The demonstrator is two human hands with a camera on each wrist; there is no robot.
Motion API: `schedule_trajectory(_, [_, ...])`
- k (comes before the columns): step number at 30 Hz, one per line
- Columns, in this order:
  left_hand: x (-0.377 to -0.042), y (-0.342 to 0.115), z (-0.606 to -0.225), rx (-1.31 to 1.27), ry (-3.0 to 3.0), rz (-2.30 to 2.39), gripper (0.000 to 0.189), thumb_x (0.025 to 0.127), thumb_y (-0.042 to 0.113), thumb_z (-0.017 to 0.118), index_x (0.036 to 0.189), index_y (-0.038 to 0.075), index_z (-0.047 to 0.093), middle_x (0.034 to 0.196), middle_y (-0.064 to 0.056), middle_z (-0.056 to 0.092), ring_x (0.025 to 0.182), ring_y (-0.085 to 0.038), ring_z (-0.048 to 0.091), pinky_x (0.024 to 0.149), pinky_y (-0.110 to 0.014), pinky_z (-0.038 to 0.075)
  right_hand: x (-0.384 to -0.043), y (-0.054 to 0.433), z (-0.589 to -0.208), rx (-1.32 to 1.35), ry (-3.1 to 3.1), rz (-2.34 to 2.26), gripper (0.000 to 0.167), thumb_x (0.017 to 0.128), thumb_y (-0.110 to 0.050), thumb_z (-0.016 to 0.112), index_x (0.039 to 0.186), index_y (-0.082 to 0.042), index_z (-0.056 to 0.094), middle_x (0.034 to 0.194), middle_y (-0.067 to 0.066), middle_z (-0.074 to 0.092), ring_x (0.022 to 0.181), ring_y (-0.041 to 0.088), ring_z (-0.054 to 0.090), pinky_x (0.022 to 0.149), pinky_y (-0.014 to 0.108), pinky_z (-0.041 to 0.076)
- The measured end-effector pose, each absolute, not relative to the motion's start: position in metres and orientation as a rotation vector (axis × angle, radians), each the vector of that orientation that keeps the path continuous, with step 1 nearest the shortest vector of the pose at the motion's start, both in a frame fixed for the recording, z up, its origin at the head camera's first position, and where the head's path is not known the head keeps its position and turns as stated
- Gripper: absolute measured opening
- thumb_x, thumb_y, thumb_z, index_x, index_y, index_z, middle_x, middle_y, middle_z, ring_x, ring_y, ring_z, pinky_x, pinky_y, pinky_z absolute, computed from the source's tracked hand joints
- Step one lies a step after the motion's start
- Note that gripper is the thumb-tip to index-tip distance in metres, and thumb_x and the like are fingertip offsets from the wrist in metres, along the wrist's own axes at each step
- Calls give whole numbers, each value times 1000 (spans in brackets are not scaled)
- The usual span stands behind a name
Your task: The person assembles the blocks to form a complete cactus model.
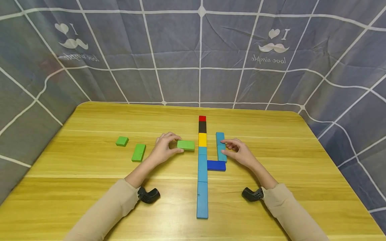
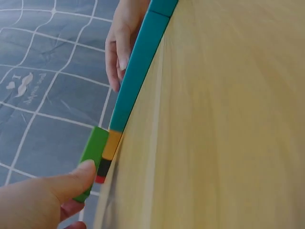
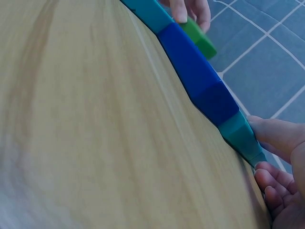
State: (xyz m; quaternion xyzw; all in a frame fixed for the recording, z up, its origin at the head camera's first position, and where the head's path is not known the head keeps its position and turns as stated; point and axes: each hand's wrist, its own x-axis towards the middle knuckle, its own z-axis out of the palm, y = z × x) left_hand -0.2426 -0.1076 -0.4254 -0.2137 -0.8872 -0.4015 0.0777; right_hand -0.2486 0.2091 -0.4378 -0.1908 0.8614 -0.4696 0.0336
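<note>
My left hand (image 1: pixel 164 148) pinches a green block (image 1: pixel 186 145) between thumb and fingers, just left of the line of blocks. In the left wrist view the thumb (image 2: pixel 86 171) lies along that green block's side. Beside the yellow block (image 1: pixel 202 140), the green block's right end stands a small gap away. At the right, my right hand (image 1: pixel 239 152) has its thumb and forefinger spread against two light blue blocks (image 1: pixel 220 138) laid end to end. Their near end meets a dark blue block (image 1: pixel 216 165), which joins the long line crosswise.
The line runs from a red block (image 1: pixel 202 118) through a black block (image 1: pixel 202 127) and yellow to several light blue blocks (image 1: pixel 202 200). Two loose green blocks, a small one (image 1: pixel 122 141) and a longer one (image 1: pixel 138 153), lie at left on the wooden table (image 1: pixel 169 214). A grey curtain (image 1: pixel 178 87) hangs behind.
</note>
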Motion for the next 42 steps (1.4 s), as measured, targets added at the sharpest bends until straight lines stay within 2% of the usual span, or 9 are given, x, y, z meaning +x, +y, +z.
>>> schedule_trajectory(9, [-250, -96, -434, -616, -2703, -1201, 37, 72, 20, 77, 105, 6, 65, 105, -7, 61, 95, -27, 48, 85, -44, 28, -249, 208, -437, -573, 2646, -1431, 35, 84, -15, 67, 117, -6, 61, 96, 11, 54, 85, 21, 46, 75, 25, 38])
schedule_trajectory(17, [-251, -94, -435, -612, -2719, -1184, 38, 73, 22, 76, 106, 6, 66, 104, -7, 62, 95, -27, 48, 84, -44, 28, -236, 199, -412, -577, 2629, -1441, 35, 84, -5, 64, 117, 5, 58, 97, 21, 53, 85, 25, 45, 75, 27, 38])
schedule_trajectory(42, [-251, -92, -434, -594, -2762, -1126, 36, 74, 24, 75, 106, 10, 66, 104, -5, 60, 99, -27, 47, 87, -45, 27, -235, 198, -403, -551, 2627, -1422, 35, 84, -6, 64, 117, 4, 58, 98, 22, 53, 85, 24, 45, 76, 28, 38])
